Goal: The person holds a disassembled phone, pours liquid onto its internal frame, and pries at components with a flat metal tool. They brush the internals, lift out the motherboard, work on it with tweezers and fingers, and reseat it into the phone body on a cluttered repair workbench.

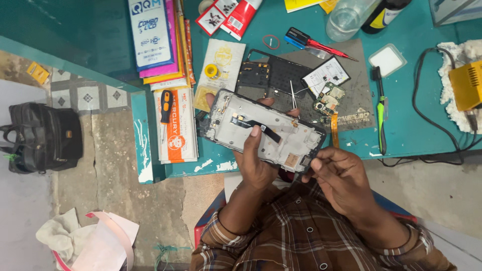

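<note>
- Phone frame (pixel 266 131), opened and stripped, is held above the near edge of the teal table (pixel 411 125).
- Left hand (pixel 256 163) grips it from below, thumb pressed on its black ribbon cable (pixel 263 128).
- Right hand (pixel 341 175) touches the frame's lower corner, fingers curled together; whether they pinch anything cannot be told.
- Circuit board (pixel 329 98) and tweezers (pixel 292 94) lie on the grey mat (pixel 351 100) behind.

Phone repair workshop: teal workbench (pixel 411 125) strewn with screwdrivers (pixel 321 45), circuit boards (pixel 329 98).

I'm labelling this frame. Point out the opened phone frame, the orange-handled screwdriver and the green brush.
opened phone frame (pixel 236 131): head view, on its bare inner plate.
orange-handled screwdriver (pixel 166 106): head view, on its handle.
green brush (pixel 381 111): head view, on its green handle.
</note>
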Demonstrator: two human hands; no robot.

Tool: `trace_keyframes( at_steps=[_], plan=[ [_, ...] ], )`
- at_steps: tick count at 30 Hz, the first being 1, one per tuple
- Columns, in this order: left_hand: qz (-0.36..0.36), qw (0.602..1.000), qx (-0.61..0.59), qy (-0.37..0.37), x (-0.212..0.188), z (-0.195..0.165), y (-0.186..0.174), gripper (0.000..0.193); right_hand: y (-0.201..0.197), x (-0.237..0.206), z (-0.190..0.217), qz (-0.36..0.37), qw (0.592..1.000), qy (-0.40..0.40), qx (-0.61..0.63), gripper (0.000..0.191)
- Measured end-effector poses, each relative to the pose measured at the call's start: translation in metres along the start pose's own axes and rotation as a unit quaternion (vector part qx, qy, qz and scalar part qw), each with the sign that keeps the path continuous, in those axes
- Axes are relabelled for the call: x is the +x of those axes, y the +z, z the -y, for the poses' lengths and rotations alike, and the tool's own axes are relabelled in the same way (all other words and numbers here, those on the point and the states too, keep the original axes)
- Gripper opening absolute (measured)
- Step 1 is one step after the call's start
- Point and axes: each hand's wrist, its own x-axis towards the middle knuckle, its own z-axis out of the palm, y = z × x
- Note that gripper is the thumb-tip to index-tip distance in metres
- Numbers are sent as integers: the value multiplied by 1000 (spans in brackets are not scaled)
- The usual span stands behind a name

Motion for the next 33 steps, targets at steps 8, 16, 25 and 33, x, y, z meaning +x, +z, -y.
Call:
trace_keyframes(
  at_steps=[8,16,25,33],
  plan=[
    [-1,999,-35,3,0,1,-2,60,6,-2,2,-3,1000,9,-8,7],
    [1,999,24,29,-3,11,-12,60,21,3,6,18,999,14,-39,28],
    [156,978,136,-33,-41,15,-33,125,-18,17,22,-130,979,-151,-47,27],
    [195,885,-91,-413,-51,27,-103,97,-56,20,60,-88,948,-33,-304,28]
  ],
)
